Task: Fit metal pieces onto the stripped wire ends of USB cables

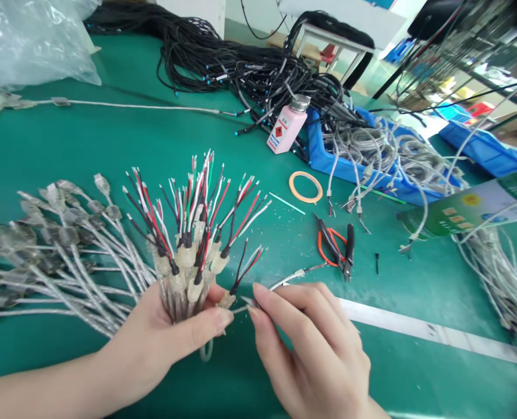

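My left hand (pixel 166 337) is wrapped round a bundle of clear cables (pixel 184 279) whose stripped red, white, black and green wire ends fan upward. The other ends, with clear plugs (pixel 57 227), spread over the mat at the left. One connector (pixel 227 299) leans out of the bundle by my left thumb. My right hand (pixel 306 343) is just right of it, thumb and forefinger pinched on a small pointed thing I cannot make out. A thin pale strand runs between the two hands. Behind my right fingers lies a cable end (pixel 291 277).
Pliers with orange handles (pixel 335 247), a tape ring (pixel 305 187) and a pink bottle (pixel 287 125) are beyond my right hand. A blue tray (pixel 341 170) holds coiled cables. Black cables (pixel 223 58) pile at the back; a plastic bag (pixel 35 41) lies back left. A metal ruler-like strip (pixel 428 331) is at right.
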{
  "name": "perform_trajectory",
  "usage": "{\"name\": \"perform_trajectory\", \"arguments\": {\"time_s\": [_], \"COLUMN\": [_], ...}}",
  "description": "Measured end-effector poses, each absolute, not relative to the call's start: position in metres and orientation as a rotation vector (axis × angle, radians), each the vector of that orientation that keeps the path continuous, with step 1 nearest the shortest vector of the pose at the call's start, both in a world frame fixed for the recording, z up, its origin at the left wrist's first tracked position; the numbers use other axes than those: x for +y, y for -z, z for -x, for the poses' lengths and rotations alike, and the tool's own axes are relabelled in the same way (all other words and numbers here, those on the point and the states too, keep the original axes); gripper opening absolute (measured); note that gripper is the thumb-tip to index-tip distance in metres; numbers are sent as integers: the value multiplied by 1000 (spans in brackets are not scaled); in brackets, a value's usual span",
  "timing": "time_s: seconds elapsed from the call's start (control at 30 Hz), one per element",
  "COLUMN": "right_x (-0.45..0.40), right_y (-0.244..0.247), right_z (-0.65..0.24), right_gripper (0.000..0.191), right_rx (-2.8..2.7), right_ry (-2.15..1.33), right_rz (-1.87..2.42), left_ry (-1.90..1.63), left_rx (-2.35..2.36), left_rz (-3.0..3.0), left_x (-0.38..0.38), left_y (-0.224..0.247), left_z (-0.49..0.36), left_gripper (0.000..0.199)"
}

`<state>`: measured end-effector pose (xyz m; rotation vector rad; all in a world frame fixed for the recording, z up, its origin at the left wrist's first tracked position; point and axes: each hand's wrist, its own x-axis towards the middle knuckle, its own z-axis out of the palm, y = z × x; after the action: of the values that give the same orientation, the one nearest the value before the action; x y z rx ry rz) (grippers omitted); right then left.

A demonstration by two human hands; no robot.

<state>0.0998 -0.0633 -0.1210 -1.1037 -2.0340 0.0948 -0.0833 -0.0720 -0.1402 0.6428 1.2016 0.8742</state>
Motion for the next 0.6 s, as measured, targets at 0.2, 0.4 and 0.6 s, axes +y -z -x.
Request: {"name": "perform_trajectory", "arguments": {"time_s": [0.2,0.4,0.6], "right_x": [-63,-64,-64], "right_y": [121,123,124], "right_z": [-96,-96,-95], "right_gripper": [13,12,13], "right_rx": [-2051,-2037,-2055], "right_ry": [-115,-115,-106], "right_rz": [1111,1111,1111], "left_ry": [-904,-876,-862], "left_rx": [1228,1193,1187], "left_rz": [-642,-687,-691], "left_x": [-71,-71,-70], "left_y": [137,138,137], "left_z": [80,82,82], "left_gripper": [18,15,17]}}
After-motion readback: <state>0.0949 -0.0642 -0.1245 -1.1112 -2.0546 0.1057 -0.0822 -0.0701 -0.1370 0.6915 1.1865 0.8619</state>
